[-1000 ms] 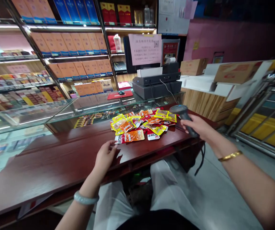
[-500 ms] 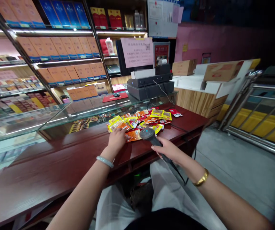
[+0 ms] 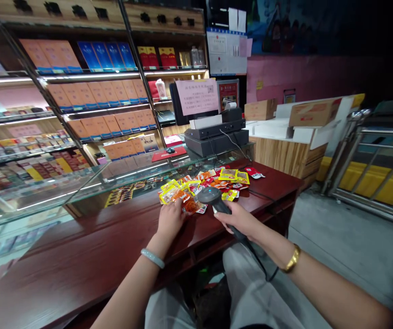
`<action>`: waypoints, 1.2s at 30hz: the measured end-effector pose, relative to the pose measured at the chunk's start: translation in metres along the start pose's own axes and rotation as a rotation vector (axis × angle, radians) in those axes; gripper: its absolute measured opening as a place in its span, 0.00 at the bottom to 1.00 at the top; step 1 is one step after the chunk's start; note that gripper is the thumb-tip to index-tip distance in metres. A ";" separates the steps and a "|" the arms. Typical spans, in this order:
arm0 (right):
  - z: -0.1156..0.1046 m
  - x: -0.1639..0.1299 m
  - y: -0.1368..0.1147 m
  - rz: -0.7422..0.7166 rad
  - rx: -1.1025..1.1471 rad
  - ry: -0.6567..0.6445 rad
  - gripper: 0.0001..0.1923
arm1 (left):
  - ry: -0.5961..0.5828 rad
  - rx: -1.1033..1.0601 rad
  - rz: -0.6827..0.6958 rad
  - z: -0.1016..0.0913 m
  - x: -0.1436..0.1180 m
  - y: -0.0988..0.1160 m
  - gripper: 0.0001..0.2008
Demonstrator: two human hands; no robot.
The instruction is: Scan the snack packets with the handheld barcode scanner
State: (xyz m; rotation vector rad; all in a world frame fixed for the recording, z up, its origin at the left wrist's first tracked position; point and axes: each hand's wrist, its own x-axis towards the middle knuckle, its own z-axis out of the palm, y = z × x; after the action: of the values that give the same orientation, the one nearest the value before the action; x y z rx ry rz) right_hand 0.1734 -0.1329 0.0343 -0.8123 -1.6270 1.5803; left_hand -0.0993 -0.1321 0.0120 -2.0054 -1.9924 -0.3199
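Two hands (image 3: pixel 170 219), outstretched — left on packet (image 3: pixel 192 204), right (image 3: pixel 241 220) around scanner (image 3: pixel 211 195)

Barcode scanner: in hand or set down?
In hand: the right hand has its grip around the handle of the barcode scanner, whose head shows in front of the snack packets.

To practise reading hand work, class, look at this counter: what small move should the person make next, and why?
Probably the bare left hand should turn the shiny orange plastic packet slightly towards the dark grey handheld scanner. That hand is at the packet, while the bare right hand grips the scanner, its rounded head close by on the packet's right.
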 end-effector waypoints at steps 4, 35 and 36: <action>0.025 0.023 -0.021 -0.019 0.055 -0.074 0.21 | -0.026 -0.071 -0.051 0.001 0.000 -0.014 0.20; 0.139 0.210 -0.008 -0.309 -0.168 -0.308 0.12 | 0.540 -1.035 -0.738 0.034 0.003 -0.166 0.21; 0.136 0.211 -0.008 -0.333 -0.210 -0.296 0.11 | 0.535 -1.035 -0.736 0.038 0.003 -0.166 0.21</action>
State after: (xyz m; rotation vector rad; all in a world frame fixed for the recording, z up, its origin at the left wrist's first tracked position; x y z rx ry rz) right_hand -0.0553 -0.0319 0.0570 -0.3904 -2.0457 1.3533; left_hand -0.2667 -0.1160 -0.0132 -1.1513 -2.2671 -2.1240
